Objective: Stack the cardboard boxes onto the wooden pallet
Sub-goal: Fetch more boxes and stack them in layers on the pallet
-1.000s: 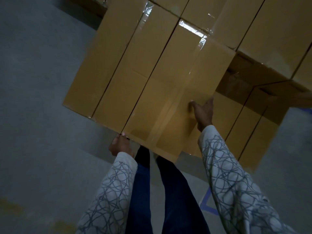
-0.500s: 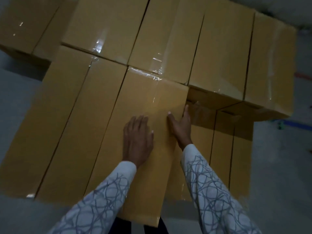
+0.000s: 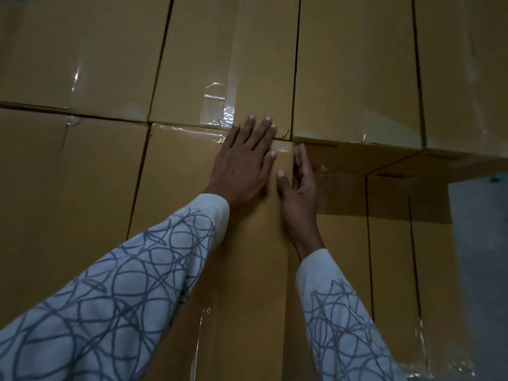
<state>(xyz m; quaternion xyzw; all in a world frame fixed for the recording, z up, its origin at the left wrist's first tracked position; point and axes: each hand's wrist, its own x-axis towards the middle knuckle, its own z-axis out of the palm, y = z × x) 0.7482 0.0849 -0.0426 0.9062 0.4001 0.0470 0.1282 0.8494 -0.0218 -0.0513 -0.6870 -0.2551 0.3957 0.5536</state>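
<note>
Pressing flat on the box point(image 3: 178, 174) with my left grip point(image 3: 242, 163): fingers straight and spread, tips reaching over the seam onto the back box point(image 3: 198, 50). My right grip point(image 3: 299, 196) sits at the box's right top edge, thumb lying on top, fingers straight along the side face, not curled. The box lies in the stack's top layer, touching the left box point(image 3: 68, 174) and butted against the back box. To its right the layer drops, and lower boxes point(image 3: 390, 257) show there, partly in shadow. Clear tape point(image 3: 217, 105) shines on the back box near my left fingertips. Grey floor point(image 3: 481, 243) far right. Patterned sleeves point(image 3: 123, 298) cover both arms.
</note>
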